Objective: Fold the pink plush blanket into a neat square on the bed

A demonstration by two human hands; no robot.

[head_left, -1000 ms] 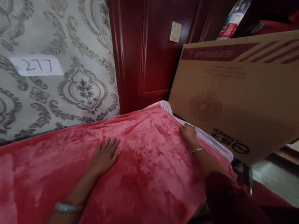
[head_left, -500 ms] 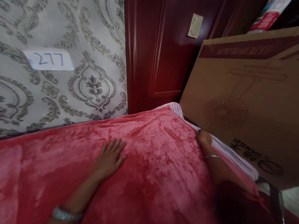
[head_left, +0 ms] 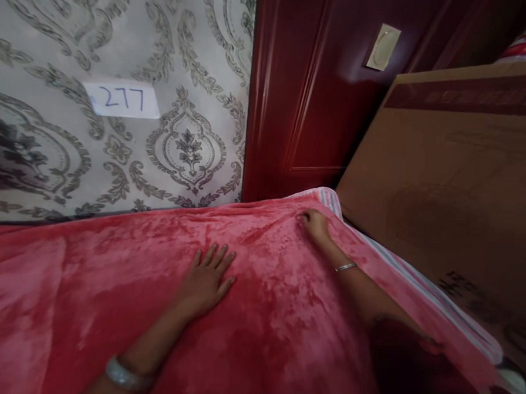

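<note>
Two hands are resting on one red blanket [head_left: 108, 283], which is lying spread beneath both. The left hand [head_left: 206, 279] is pressing flat on its middle with fingers apart, while the right hand [head_left: 317, 225] is curling at its far corner beside one cardboard box [head_left: 457, 189]. The right fingertips are hiding in the plush, so I cannot tell whether they are pinching it.

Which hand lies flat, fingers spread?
The left hand, palm down on the red blanket; the right hand is curled at its far corner by the cardboard box.
</note>
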